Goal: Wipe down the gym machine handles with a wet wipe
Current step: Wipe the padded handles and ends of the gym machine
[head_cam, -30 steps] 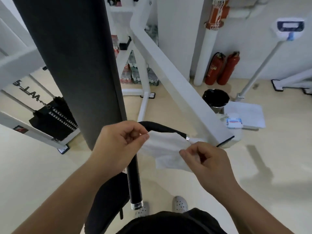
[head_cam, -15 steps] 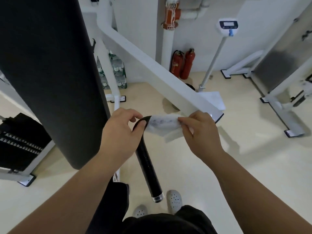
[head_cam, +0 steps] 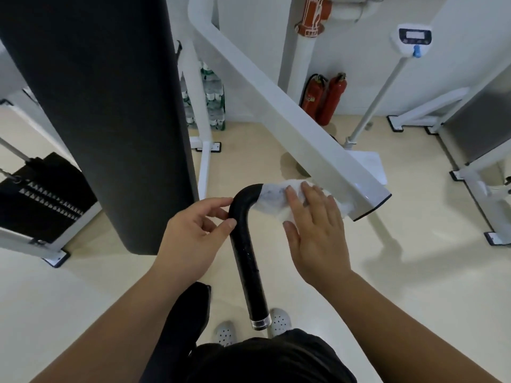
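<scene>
A black curved handle [head_cam: 244,244] with a chrome end cap hangs from the white machine arm [head_cam: 290,120] in front of me. A white wet wipe [head_cam: 272,196] is draped over the handle's upper bend, near where it meets the arm. My right hand [head_cam: 315,230] lies flat on the wipe, fingers spread, pressing it onto the handle. My left hand [head_cam: 193,233] sits just left of the bend, thumb and fingertips touching the black grip, holding nothing.
A tall black pad [head_cam: 105,120] stands close on the left. A weight stack [head_cam: 41,194] sits on the far left. Two red fire extinguishers [head_cam: 325,98] and a standing scale [head_cam: 387,78] are by the back wall. Another machine frame [head_cam: 470,161] is at right.
Both hands were stretching the wipe between them; the left hand has let go of it, and the right hand now presses it flat over the handle's bend.
</scene>
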Demonstrator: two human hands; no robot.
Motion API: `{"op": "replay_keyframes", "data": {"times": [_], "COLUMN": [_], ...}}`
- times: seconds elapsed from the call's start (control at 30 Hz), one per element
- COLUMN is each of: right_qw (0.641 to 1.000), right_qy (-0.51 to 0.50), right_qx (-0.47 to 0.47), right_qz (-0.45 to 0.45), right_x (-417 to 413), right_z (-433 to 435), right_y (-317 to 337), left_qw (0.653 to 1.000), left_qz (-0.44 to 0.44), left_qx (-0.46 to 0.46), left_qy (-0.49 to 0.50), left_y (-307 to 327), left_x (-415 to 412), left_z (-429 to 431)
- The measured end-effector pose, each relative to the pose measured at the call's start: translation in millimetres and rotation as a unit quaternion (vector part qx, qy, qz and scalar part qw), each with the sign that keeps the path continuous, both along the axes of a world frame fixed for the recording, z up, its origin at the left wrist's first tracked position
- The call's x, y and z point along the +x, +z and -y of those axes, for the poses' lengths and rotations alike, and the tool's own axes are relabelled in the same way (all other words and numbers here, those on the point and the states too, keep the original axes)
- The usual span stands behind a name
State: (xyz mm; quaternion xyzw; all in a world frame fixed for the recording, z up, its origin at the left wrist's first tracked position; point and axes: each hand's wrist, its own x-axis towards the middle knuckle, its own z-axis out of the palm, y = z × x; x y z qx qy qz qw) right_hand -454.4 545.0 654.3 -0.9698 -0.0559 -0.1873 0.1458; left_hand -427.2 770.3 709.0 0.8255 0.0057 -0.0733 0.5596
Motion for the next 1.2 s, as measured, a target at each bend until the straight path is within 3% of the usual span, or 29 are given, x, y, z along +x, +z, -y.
{"op": "replay_keyframes", "data": {"times": [0.13, 0.37, 0.67, 0.8, 0.93, 1.03, 1.2], "right_qw": [0.997, 0.982, 0.990, 0.990, 0.981, 0.978, 0.988], "right_qy": [0.061, 0.186, 0.129, 0.127, 0.195, 0.207, 0.133], "right_qx": [0.029, -0.015, -0.029, -0.015, 0.005, -0.019, -0.080], "right_qz": [0.038, 0.023, 0.049, 0.052, 0.016, 0.021, 0.001], "right_x": [31.3, 59.3, 31.1, 38.9, 59.1, 61.4, 24.2], "right_z": [8.4, -5.8, 58.6, 34.8, -8.2, -14.8, 14.6], "right_y": [6.0, 29.8, 10.0, 23.1, 38.9, 33.9, 10.6], "left_qw": [0.999, 0.999, 0.998, 0.998, 0.999, 0.999, 0.999], "left_qz": [-0.022, -0.038, -0.057, -0.053, -0.052, -0.053, -0.052], "left_qx": [-0.037, -0.027, -0.012, -0.016, -0.007, 0.001, 0.007], "left_qy": [0.032, 0.028, 0.002, 0.005, 0.004, 0.005, 0.011], "left_y": [-1.7, -0.3, 5.1, 3.5, 6.2, 8.1, 6.1], "left_x": [-0.8, 0.1, 7.7, 5.5, 7.1, 9.3, 7.0], "left_z": [0.2, -2.5, -6.2, -5.2, -5.5, -6.2, -6.9]}}
